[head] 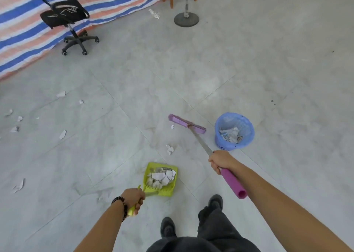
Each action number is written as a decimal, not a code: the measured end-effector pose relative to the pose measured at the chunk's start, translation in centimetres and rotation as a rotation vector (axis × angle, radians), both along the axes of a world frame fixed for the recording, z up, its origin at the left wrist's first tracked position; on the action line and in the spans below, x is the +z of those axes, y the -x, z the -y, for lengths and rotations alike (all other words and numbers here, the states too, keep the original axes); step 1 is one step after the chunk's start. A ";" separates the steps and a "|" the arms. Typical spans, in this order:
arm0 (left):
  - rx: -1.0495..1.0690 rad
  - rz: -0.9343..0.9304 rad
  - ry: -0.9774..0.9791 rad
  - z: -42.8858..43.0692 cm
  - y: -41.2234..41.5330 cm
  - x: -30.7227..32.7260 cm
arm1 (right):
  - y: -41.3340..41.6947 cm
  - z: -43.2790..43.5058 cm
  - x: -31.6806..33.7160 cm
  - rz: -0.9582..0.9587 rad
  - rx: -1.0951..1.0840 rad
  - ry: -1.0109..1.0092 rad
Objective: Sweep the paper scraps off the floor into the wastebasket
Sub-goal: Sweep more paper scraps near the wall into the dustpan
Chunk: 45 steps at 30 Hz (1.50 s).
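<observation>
Green dustpan [151, 168] lies flat so scraps [162, 177] can slide in; left fingers [140, 202] curl round its handle. Right fingers [214, 167] grip the broom [186, 124], reaching past the dustpan to pull more.

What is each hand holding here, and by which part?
The left hand grips the dustpan by its handle. The right hand grips the broom on its shaft, where the metal meets the purple sleeve.

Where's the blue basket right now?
In the head view, the blue wastebasket stands on the floor right of centre, just right of the purple broom head and beyond the right hand.
</observation>
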<state>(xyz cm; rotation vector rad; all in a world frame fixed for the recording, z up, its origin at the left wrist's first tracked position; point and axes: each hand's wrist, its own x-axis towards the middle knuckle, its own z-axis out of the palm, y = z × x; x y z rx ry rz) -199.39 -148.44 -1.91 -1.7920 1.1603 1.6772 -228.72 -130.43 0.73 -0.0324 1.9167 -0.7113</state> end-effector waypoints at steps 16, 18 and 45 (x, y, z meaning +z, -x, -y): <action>0.056 -0.090 -0.067 5.3 -2.2 -2.9 | -13.6 -1.2 -9.3 0.133 0.228 -0.343; 0.048 -0.098 -0.065 5.5 -0.8 -2.8 | -13.7 -3.6 -8.2 0.325 0.108 -0.414; 0.126 -0.067 -0.138 4.8 -3.5 -3.1 | -17.3 1.2 -6.2 0.098 0.562 -0.493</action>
